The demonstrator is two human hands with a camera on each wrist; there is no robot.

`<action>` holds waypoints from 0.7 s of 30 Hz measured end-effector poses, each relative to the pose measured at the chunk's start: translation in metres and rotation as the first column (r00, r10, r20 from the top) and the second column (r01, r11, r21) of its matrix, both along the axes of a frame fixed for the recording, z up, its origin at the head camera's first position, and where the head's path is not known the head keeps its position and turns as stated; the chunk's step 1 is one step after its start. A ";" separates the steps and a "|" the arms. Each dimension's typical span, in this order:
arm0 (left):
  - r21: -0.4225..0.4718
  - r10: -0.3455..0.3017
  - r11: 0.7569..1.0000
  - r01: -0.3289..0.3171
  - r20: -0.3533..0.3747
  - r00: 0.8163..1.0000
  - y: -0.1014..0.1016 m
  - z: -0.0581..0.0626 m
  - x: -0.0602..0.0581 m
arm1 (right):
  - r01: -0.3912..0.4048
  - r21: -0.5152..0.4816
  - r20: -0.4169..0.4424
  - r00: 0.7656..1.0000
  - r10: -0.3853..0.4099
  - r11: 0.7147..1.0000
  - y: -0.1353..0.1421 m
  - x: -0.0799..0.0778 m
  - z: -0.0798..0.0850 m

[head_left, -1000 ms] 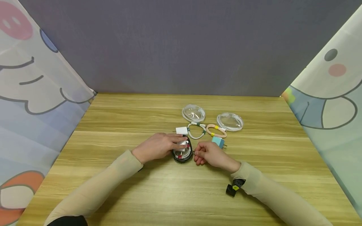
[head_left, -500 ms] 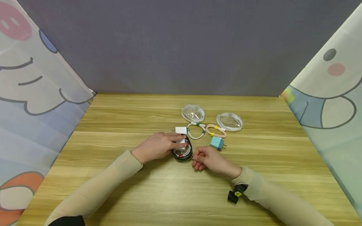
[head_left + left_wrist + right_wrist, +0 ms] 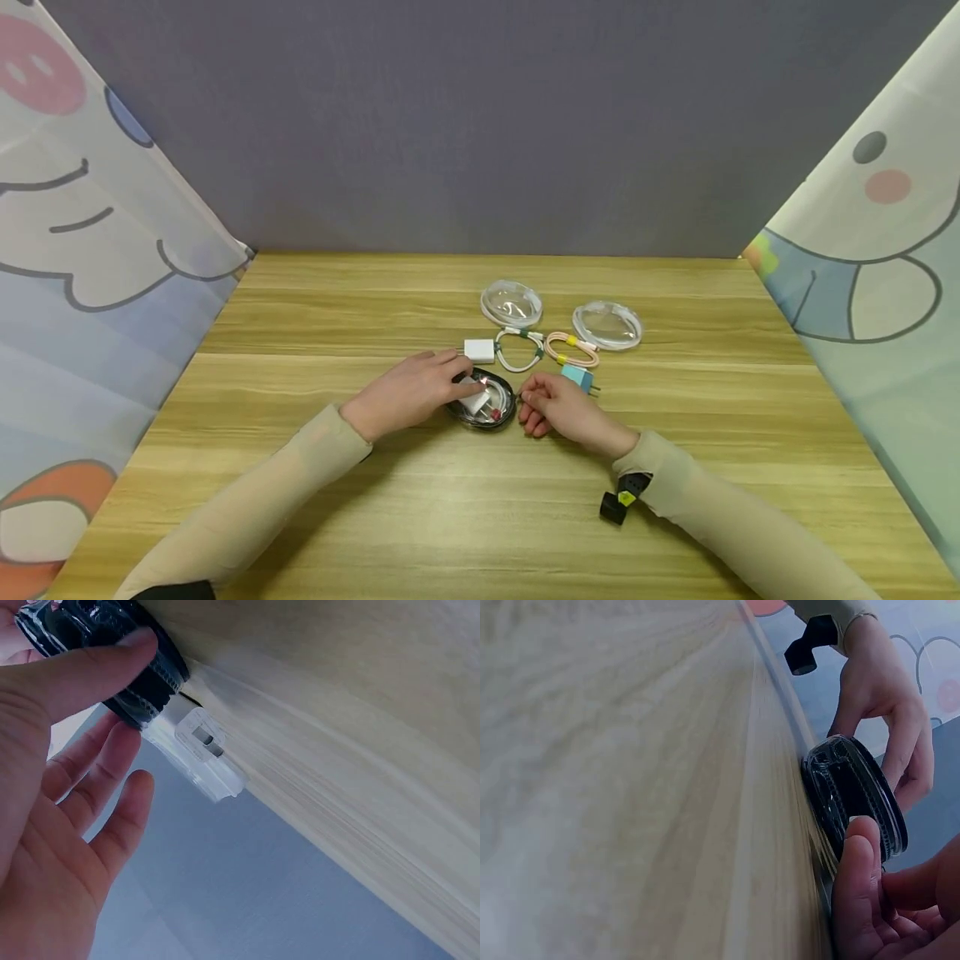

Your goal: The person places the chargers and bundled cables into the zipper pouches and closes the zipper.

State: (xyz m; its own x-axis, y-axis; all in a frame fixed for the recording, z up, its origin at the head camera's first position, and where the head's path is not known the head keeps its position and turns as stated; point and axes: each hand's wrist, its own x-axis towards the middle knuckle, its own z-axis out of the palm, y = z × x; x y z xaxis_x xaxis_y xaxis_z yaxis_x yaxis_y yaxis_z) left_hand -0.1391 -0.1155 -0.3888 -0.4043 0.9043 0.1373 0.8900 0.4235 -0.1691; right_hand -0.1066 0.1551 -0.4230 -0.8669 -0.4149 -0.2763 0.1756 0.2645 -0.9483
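A small black oval zip case with a clear top lies on the table. Through its top show a white charger and a coiled white cable with a red tie. My left hand holds the case from its left side, fingers over the top. In the left wrist view the thumb lies along the case's toothed zipper edge. My right hand, at the case's right edge, pinches what seems to be its zipper pull, mostly hidden by the fingertips.
Just behind the case sits another white charger, beside a white cable loop. A pink cable and a light-blue charger lie to the right. Two coiled white cables rest farther back. A grey partition stands behind the table.
The case has turned on the table so that its long side now runs more crosswise. My right hand moved slightly nearer, then back up along the case's right edge.
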 end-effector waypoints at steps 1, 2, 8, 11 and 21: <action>0.005 -0.007 1.000 0.007 -0.004 1.000 0.000 0.000 0.000 | 0.004 0.003 -0.004 1.000 -0.004 1.000 0.000 0.000 0.000; 0.012 -0.016 1.000 0.016 -0.006 1.000 0.000 0.000 0.001 | 0.010 0.006 -0.005 1.000 -0.010 1.000 0.000 -0.001 0.000; 0.022 -0.111 0.994 0.111 0.002 0.994 -0.001 -0.001 0.006 | 0.011 0.011 -0.022 1.000 -0.010 1.000 -0.005 -0.004 0.001; 0.042 -0.165 0.986 0.164 0.028 0.986 -0.002 -0.002 0.008 | 0.014 0.016 -0.034 0.999 -0.013 1.000 -0.007 -0.005 0.001; 0.087 -0.175 0.983 0.160 0.196 0.965 -0.006 -0.010 0.008 | 0.004 0.011 -0.044 0.999 -0.004 1.000 -0.003 -0.005 -0.002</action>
